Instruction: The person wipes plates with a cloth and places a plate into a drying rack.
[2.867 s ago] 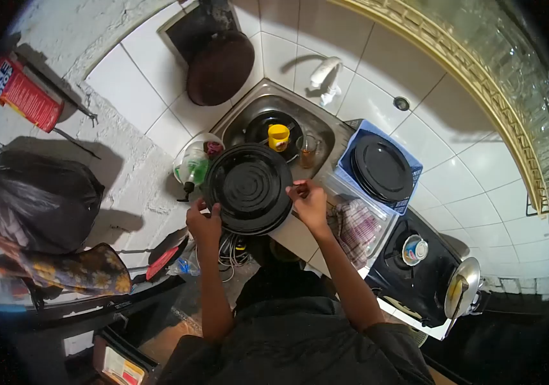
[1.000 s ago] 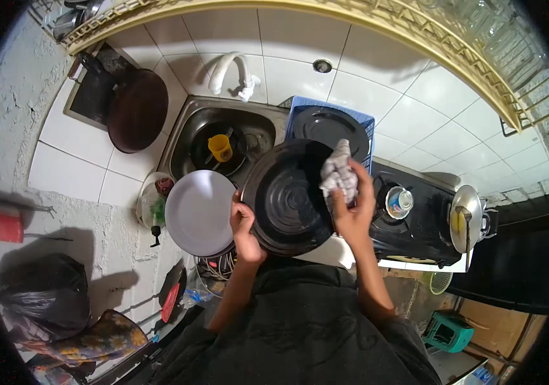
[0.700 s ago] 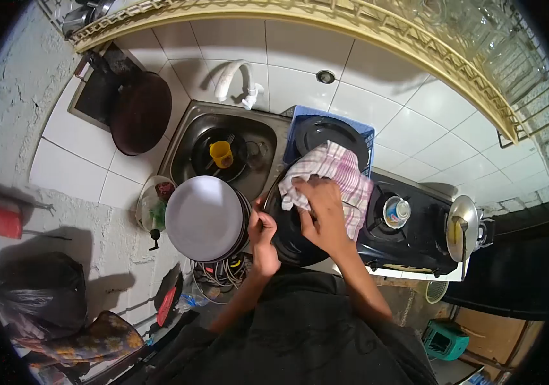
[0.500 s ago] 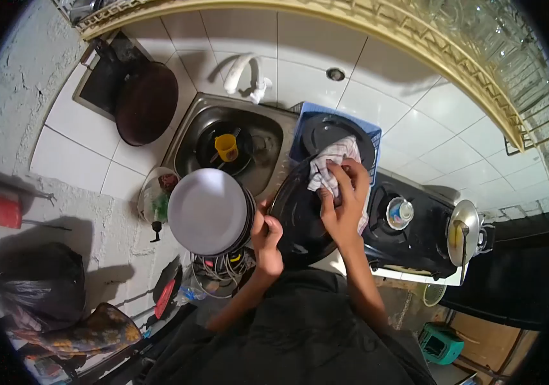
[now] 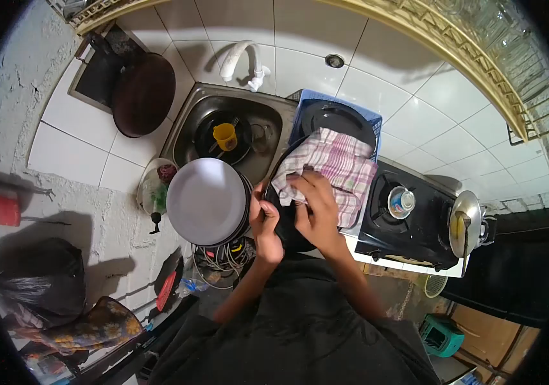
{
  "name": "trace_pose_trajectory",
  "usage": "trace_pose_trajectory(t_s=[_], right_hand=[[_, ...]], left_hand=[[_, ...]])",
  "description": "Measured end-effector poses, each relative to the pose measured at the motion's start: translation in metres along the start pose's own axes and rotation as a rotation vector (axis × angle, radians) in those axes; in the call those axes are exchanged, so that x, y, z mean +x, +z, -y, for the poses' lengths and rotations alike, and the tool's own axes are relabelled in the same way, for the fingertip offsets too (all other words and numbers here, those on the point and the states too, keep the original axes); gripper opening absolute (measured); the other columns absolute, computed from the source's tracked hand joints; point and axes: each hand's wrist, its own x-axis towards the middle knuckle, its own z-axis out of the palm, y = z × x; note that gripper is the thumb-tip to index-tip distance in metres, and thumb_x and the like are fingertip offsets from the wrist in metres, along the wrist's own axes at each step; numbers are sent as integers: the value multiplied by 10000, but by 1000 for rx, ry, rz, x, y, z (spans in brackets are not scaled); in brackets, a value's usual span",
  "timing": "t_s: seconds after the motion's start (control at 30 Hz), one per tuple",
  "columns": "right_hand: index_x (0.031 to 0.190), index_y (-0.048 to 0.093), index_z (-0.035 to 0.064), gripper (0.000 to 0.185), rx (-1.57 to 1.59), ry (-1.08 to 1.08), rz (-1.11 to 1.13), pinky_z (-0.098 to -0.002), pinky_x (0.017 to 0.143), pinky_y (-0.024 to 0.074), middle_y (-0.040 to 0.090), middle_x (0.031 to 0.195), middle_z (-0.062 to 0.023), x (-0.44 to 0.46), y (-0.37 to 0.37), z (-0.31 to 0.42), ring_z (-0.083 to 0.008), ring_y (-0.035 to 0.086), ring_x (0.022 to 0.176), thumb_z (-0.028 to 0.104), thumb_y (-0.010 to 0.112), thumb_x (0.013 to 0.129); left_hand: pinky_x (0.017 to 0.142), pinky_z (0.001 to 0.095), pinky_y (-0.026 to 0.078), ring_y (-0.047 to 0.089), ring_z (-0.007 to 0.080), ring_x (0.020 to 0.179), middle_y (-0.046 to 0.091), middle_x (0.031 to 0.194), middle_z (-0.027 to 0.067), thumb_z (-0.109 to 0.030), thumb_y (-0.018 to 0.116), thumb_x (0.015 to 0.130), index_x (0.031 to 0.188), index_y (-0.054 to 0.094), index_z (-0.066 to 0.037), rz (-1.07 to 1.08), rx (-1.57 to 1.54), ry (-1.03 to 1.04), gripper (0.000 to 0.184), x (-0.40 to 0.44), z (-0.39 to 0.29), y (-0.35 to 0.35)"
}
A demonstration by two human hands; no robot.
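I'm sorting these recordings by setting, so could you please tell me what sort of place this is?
Probably a small home kitchen: there is a metal sink with a yellow cup in it, a black stove, and a blue basket holding a dark plate.

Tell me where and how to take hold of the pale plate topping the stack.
Take the pale plate by its rim, probably from the right, beside the left hand. It is broad and round, no handle showing, so the edge offers the hold; the pump bottle crowds its left.
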Motion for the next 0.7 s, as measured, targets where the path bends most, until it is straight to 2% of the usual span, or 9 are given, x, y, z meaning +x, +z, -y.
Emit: trace_pose_trajectory(t_s=[0.13,0.17,0.27,0.33,0.37,0.47,0.57,0.63,0.7], right_hand=[[1225,672,43,448,-86,185,-197,-446,954,458,588,1210,-201,16,-9,-9,-381,585,1074,-34,614,787],[1238,674,45,455,-163,169,-189,-439,984,457,587,1226,-211,16,-11,-12,-384,587,1110,-34,600,796],[1226,697,65,438,-3,97,-68,-446,1032,451,596,1244,-203,-6,-6,2,-396,587,1177,-26,579,814],[1234,685,67,442,21,2,-5,-451,980,477,625,1190,-198,-4,-9,1,-390,612,1109,-32,569,820],[1225,682,61,435,16,-18,12,-448,963,484,633,1173,-198,0,-12,-4,-385,620,1087,-37,571,816],[1145,669,22,412,49,243,-193,-439,955,488,648,1114,-201,23,-18,-13,-383,629,1052,-103,566,767],[1160,658,6,455,57,100,-135,-450,958,489,647,1086,-202,21,-17,-2,-395,627,1040,-132,546,740],[1182,651,3,484,106,48,12,-459,950,499,641,1099,-216,10,-16,7,-407,623,1035,-124,523,733],[1174,651,0,460,66,-16,-46,-445,934,505,647,1105,-221,11,-11,-6,-403,632,1025,-112,526,745]], left_hand=[[1047,266,351,485,163,1209,525,1372,125,-140,395,1051,1419,457,100,13,157,54,444,-4,1,-5],[1033,258,358,485,156,1201,527,1366,125,-134,391,1047,1418,456,105,9,163,42,446,-6,2,-3],[996,230,368,483,128,1172,524,1355,117,-95,395,1014,1417,448,118,13,176,99,459,-10,4,-1],[963,203,369,486,96,1110,519,1350,94,-51,405,965,1419,441,123,-24,-126,-9,488,-7,11,-3],[957,203,369,488,96,1101,519,1354,93,-55,407,970,1416,445,122,-14,-24,25,481,-7,14,-6],[932,201,366,484,88,1042,520,1375,88,-87,436,984,1388,474,117,-1,131,-11,454,-5,27,-12],[912,208,369,456,75,984,518,1392,93,-118,466,983,1396,474,112,17,119,-23,473,-6,16,-2],[859,209,362,394,64,890,527,1303,51,-132,494,973,1440,456,90,15,51,43,518,0,11,5],[842,205,358,381,61,871,528,1252,29,-124,499,979,1459,447,82,60,85,63,524,1,9,0]])
